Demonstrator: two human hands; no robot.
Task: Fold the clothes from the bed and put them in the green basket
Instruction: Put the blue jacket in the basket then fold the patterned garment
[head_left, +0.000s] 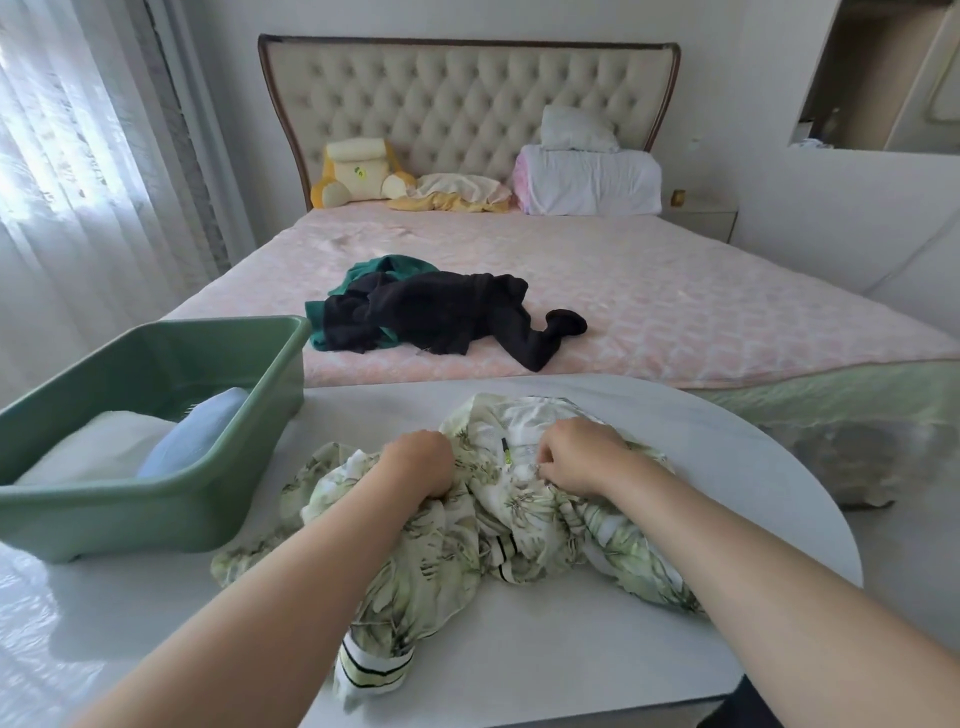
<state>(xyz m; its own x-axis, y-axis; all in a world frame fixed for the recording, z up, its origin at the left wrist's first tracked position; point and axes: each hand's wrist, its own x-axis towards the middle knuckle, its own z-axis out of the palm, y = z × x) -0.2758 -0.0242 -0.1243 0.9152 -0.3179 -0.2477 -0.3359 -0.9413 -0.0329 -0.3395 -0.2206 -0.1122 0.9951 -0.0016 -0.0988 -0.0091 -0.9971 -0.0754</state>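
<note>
While the leaf-print jacket lies crumpled on the white table just right of the green basket, both my hands are dug into it. My left hand has its fingers curled into the fabric on the basket side, and my right hand pinches it near the zipper. Inside the basket are a folded white piece and a light blue one. Beyond the basket, a black garment and a teal one sit heaped on the bed.

One head-worn wide-angle view, facing forward and down. Table fills the near field, with left hand and right hand on a garment close under the lens. Bed lies beyond the table, headboard farthest, facing the camera.
</note>
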